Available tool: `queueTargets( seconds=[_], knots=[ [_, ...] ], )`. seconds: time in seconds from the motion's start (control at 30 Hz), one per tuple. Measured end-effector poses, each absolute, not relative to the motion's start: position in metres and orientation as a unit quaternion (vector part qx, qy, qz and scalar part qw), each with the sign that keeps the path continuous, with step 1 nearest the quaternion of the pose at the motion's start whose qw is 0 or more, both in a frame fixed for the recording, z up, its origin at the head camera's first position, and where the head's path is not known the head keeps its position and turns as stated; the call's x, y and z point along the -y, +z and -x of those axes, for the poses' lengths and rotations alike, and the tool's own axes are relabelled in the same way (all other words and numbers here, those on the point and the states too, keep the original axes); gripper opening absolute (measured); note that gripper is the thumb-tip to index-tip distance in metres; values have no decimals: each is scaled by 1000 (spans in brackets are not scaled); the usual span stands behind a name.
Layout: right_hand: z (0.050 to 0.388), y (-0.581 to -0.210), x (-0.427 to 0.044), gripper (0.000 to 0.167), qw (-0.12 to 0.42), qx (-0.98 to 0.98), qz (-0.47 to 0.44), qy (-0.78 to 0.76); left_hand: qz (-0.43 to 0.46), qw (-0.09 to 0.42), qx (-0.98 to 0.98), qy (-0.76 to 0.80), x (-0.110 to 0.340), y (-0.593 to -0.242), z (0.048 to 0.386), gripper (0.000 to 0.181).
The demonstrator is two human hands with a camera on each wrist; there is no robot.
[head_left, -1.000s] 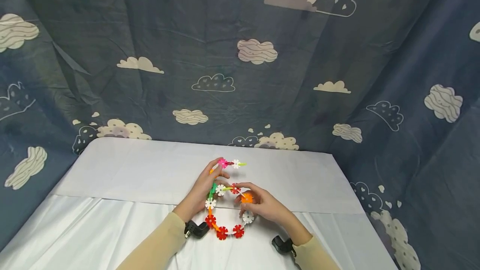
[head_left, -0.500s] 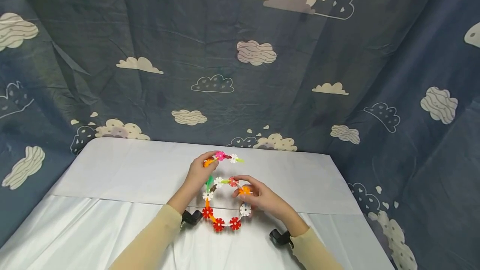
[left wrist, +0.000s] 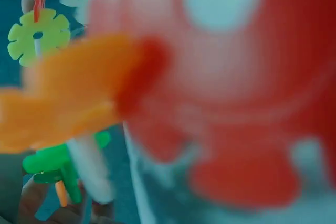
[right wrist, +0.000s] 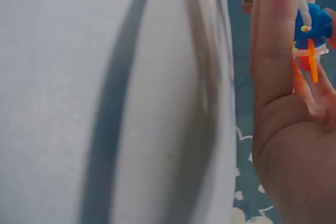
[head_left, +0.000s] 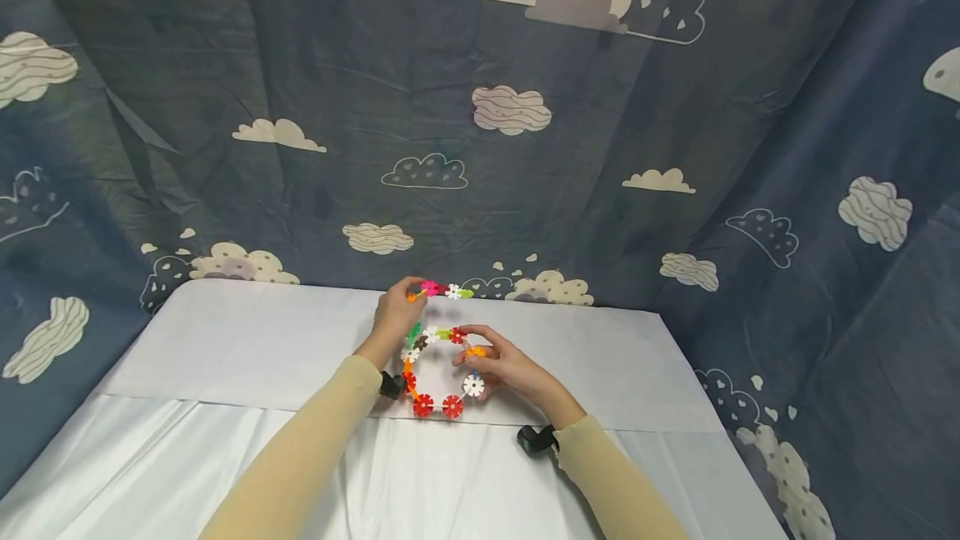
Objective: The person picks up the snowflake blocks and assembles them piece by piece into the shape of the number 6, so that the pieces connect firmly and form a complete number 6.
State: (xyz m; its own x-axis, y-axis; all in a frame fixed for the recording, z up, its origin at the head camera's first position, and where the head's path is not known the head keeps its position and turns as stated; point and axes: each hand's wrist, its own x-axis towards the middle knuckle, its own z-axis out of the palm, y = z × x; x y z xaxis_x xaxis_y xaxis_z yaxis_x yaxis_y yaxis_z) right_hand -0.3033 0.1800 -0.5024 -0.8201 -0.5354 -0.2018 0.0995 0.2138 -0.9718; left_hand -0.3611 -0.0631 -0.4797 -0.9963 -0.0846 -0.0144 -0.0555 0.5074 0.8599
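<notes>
Notched plastic snowflake discs are linked into a ring, with a red disc [head_left: 423, 405] at its near side. Above the ring runs a short branch with a pink disc [head_left: 429, 287]. My left hand [head_left: 395, 312] pinches that branch at its left end, by an orange piece. At the ring's right side my right hand [head_left: 510, 365] holds an orange disc [head_left: 475, 351], fingers curved around it. A white disc [head_left: 473, 384] hangs just below that hand. In the left wrist view a blurred red disc [left wrist: 247, 77] fills much of the frame; the right wrist view shows a blue disc [right wrist: 315, 24] by the fingers.
A table under white cloth [head_left: 247, 348] lies beneath the hands. Dark blue cloud-print fabric [head_left: 315, 190] hangs behind it and at both sides. Black wrist cameras, such as the right one [head_left: 536, 440], sit at the wrists.
Both hands have carried the ring and branch forward, toward the table's far edge. My left hand has shifted from beside the green piece up to the branch's orange piece.
</notes>
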Motion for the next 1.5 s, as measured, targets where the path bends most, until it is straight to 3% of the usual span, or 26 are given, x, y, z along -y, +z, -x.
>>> queueTargets(
  seconds=[0.2, 0.47, 0.6, 0.8, 0.87, 1.0, 1.13, 1.23, 1.5],
  knots=[
    [308, -510, -175, 59, 247, -784, 116, -558, -65, -15, 906, -418, 64, -492, 371, 40],
    [302, -505, -173, 49, 113, -918, 157, -346, -51, -14, 932, -358, 67, -494, 367, 43],
    [293, -503, -176, 47, 101, -930, 167, -311, -34, -28, 929, -367, 80, -491, 341, 54],
    [280, -500, -180, 47, 96, -932, 176, -302, -7, -94, 924, -370, 87, -487, 285, 84],
    [279, -499, -180, 47, 99, -930, 176, -306, 13, -91, 923, -373, 86, -490, 273, 86],
    [289, -499, -181, 42, 122, -925, 159, -324, 36, -57, 919, -388, 87, -499, 261, 73],
    [325, -501, -178, 36, 104, -919, 102, -368, 32, -31, 921, -388, 94, -506, 259, 63],
    [356, -504, -171, 41, 92, -899, 59, -424, 31, -18, 922, -385, 98, -509, 260, 61],
    [389, -508, -156, 47, 131, -863, 5, -488, 13, -26, 909, -415, 96, -509, 267, 43]
  ],
)
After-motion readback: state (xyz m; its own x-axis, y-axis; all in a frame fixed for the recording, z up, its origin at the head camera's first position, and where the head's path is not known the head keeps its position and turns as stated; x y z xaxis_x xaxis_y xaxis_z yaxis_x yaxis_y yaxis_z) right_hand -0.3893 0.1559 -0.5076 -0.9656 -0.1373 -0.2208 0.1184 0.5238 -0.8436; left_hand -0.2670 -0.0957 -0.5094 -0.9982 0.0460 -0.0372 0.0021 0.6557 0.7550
